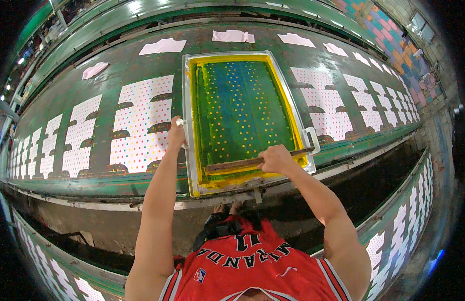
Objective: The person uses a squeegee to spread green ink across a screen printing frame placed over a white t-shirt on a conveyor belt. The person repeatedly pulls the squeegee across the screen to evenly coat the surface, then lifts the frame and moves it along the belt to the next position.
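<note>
A screen-printing frame (188,165) with a pale metal rim lies flat on the long green table. Its green mesh (242,108) shows rows of small dots, with yellow ink around the borders. My left hand (177,134) is closed round the white handle on the frame's left side. With my right hand (276,160) I grip a wooden squeegee (232,164), which lies across the near end of the mesh. The squeegee's blade edge is hidden. A second white handle (313,140) sticks out at the frame's right side, beside the squeegee's end. What lies under the frame is mostly hidden.
White cut fabric pieces with coloured dots (142,120) lie in a row left of the frame, and more dotted pieces (325,108) lie right. Plain pale pink pieces (163,46) lie along the far side. Another printing table (388,241) with dotted pieces runs behind me.
</note>
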The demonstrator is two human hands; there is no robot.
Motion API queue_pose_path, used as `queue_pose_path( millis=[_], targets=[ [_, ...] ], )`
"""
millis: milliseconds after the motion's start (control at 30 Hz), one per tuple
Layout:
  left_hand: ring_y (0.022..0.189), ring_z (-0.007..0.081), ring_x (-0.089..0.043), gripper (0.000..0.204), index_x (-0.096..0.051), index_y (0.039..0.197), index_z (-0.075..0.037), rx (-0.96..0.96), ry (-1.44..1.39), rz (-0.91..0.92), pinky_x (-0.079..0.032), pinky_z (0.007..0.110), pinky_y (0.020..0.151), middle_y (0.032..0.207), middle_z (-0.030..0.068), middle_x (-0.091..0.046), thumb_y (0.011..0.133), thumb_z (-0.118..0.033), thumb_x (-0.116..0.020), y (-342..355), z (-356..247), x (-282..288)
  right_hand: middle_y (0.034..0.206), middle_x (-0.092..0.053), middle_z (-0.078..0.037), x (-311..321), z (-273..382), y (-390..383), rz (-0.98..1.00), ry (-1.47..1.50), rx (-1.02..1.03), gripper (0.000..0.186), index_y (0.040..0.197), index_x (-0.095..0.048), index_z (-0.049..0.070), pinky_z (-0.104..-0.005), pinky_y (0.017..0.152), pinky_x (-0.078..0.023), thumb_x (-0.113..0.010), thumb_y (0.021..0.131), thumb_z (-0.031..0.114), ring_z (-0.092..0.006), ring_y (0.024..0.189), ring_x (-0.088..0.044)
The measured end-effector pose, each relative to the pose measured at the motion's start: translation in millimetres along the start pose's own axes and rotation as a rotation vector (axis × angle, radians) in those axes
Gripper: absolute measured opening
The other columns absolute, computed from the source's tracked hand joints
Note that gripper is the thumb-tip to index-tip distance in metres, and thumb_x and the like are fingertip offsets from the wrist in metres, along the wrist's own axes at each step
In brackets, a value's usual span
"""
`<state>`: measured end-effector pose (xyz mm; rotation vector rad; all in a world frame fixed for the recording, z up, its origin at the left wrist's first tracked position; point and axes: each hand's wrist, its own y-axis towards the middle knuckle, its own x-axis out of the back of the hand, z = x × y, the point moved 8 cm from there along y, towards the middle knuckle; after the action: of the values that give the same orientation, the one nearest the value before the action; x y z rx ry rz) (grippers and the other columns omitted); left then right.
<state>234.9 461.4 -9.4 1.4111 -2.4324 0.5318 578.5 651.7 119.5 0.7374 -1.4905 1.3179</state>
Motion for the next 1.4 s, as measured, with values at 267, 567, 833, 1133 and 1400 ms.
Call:
queue_pose_path(
  millis=[267,567,833,1133,1400],
  targets=[
    [0.069,0.0378,-0.071,0.035,-0.043,0.139,-0.024,-0.139,0.151,-0.132,-0.053,0.047,0.055,0.095,0.0237,-0.071,0.104,-0.018,-0.043,-10.7,-23.2,7.8,0.081,-0.072,-0.015,-39.1,-9.8,-43.0,-0.184,0.083,0.044,0.023,0.084,-0.07,0.009,-0.0484,0.072,-0.057,-0.069,0.071,0.027,-0.0367,0.079,-0.071],
    [0.071,0.0388,-0.068,0.038,-0.045,0.139,-0.025,-0.032,0.125,-0.178,-0.053,0.049,0.058,0.094,0.0231,-0.07,0.102,-0.016,-0.046,-8.3,-20.0,8.9,0.092,-0.072,-0.009,-28.7,-35.2,1.4,-0.379,0.008,0.266,0.027,0.088,-0.066,0.008,-0.0448,0.066,-0.058,-0.069,0.066,0.024,-0.0284,0.085,-0.071],
    [0.092,0.0488,-0.066,0.038,-0.049,0.137,-0.021,-0.004,0.228,-0.227,-0.049,0.055,0.078,0.099,0.0255,-0.07,0.1,-0.013,-0.05,-8.3,-21.6,7.5,0.083,-0.072,-0.013,34.3,-87.0,139.7,-0.349,-0.104,0.306,0.026,0.085,-0.068,0.007,-0.0471,0.065,-0.058,-0.068,0.066,0.025,-0.0338,0.074,-0.071],
    [0.089,0.045,-0.068,0.037,-0.047,0.137,-0.025,0.175,0.274,-0.203,-0.05,0.052,0.071,0.095,0.0239,-0.072,0.102,-0.018,-0.054,-8.4,-13.8,5.7,0.08,-0.072,-0.019,115.0,-142.4,336.7,-0.478,-0.101,0.188,0.022,0.079,-0.073,0.007,-0.0475,0.069,-0.058,-0.068,0.067,0.025,-0.036,0.076,-0.072],
    [0.081,0.0402,-0.069,0.038,-0.053,0.133,-0.021,0.078,0.276,-0.324,-0.049,0.046,0.07,0.088,0.0234,-0.07,0.098,-0.007,-0.052,-7.8,-25.1,7.2,0.078,-0.07,-0.02,164.7,-182.1,466.6,-0.599,-0.08,0.167,0.026,0.082,-0.075,0.007,-0.0503,0.072,-0.057,-0.071,0.068,0.029,-0.0387,0.078,-0.07]
  ],
)
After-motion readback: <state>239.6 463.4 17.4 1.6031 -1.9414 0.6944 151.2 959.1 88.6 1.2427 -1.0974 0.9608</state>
